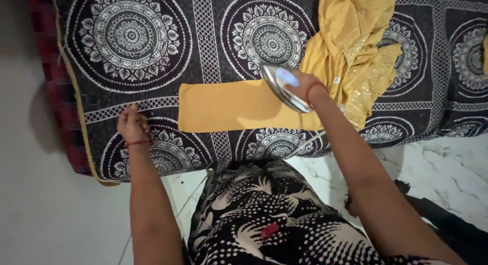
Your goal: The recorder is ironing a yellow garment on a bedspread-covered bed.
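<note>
Iron (pixel 282 87): one, metal soleplate with a pale blue top, tilted so the soleplate faces left and partly up, tip pointing away from the person. It sits at the right end of the flat strip of the yellow cloth (pixel 229 106), where the strip meets the bunched part of the same cloth (pixel 356 36) heaped up and to the right. Right hand (pixel 304 84): closed around the iron's handle, fingers mostly hidden behind the iron; wrist carries a red thread; arm reaches in long and nearly straight from the lower right. Left hand (pixel 132 123): well apart from the iron, to the left of the strip's left end, not touching the cloth; rests on the cover (pixel 127 36) with fingers curled under loosely, holding nothing visible; red thread on this wrist too; forearm comes up nearly vertical from the bottom edge. Count: one iron, one yellow cloth, two hands. A thin cord (pixel 305 142) runs down from under the iron toward the person's patterned black-and-white dress (pixel 274 214). Cover is dark with white medallions, laid over a mattress; marble floor (pixel 447 163) at right.
</note>
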